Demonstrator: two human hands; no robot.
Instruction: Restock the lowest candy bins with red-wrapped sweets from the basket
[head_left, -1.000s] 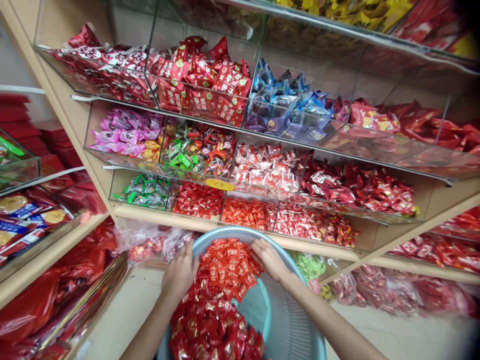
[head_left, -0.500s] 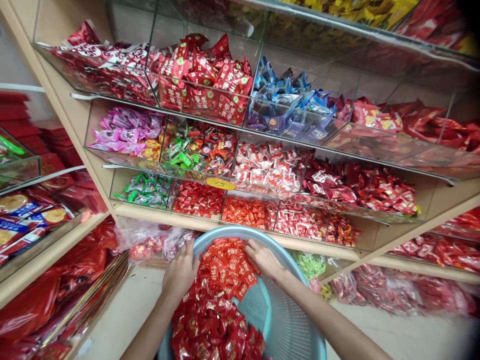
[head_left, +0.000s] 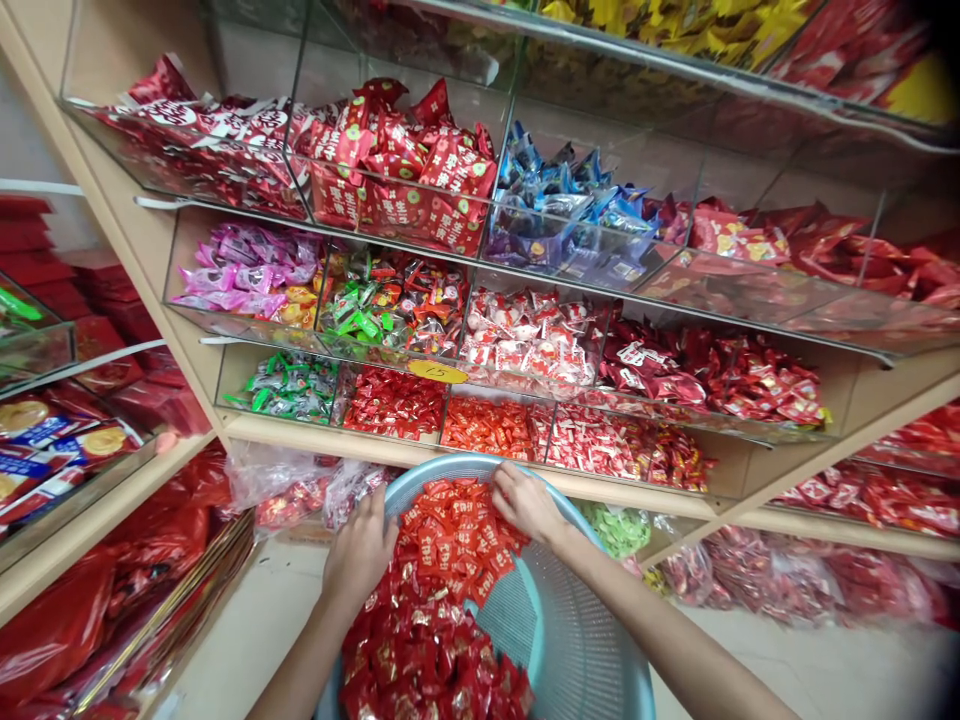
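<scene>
Wooden shelves (head_left: pixel 289 430) stand at twelve o'clock beyond a teal basket (head_left: pixel 589 610). The left hand (head_left: pixel 361 548) lies over its ten o'clock rim, probably steadying it, grip unclear; the right hand (head_left: pixel 527 503), fingers curled at one o'clock, meets orange-red packets (head_left: pixel 454 540) inside, any hold hidden.
</scene>
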